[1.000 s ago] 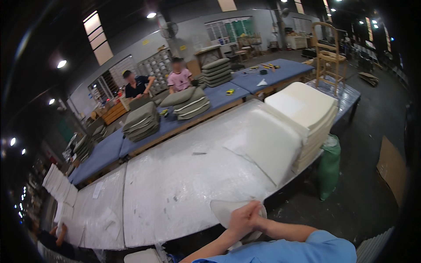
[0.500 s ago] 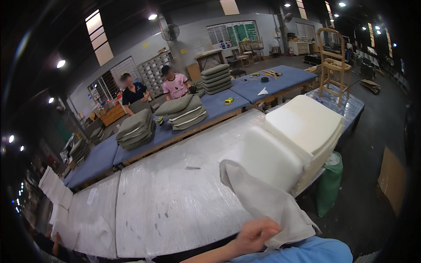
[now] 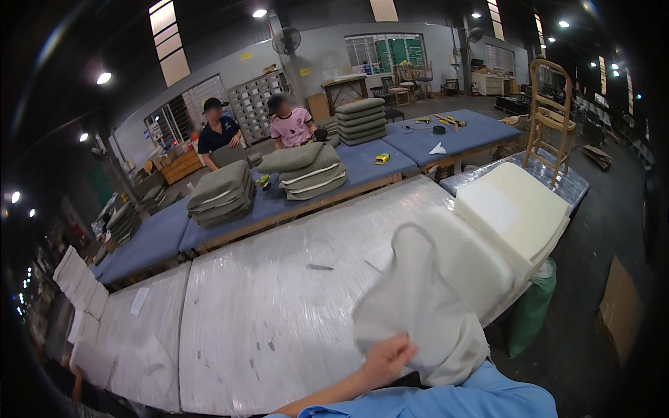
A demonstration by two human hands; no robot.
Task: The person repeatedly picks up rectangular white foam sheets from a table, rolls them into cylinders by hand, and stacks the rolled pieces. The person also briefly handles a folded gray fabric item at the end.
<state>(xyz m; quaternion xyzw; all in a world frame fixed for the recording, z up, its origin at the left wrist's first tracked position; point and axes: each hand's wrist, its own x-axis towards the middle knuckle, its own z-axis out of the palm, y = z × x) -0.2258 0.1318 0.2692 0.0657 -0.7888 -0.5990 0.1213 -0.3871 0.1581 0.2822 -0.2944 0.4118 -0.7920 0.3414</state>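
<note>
My left hand (image 3: pixel 387 360) is closed on the near edge of a light grey fabric cover (image 3: pixel 418 306). The cover hangs loosely above the plastic-wrapped table, its far part raised and spread wide. Beyond it on the right lies a white foam cushion pad (image 3: pixel 470 254), partly hidden by the cloth. It leans against a stack of cream foam pads (image 3: pixel 512 209). My right hand is hidden; only blue sleeve cloth shows near the cover's lower right end.
Blue-topped tables (image 3: pixel 369 167) with stacked grey-green cushions (image 3: pixel 221 195) run along the far side, where two people work. A wooden chair frame (image 3: pixel 550 118) stands at the far right. A green sack (image 3: pixel 533 306) sits beside the table. Another person's hand shows at lower left.
The grey cover has spread wider and its far end has risen. My left hand has shifted slightly left and up. The view has turned a little.
</note>
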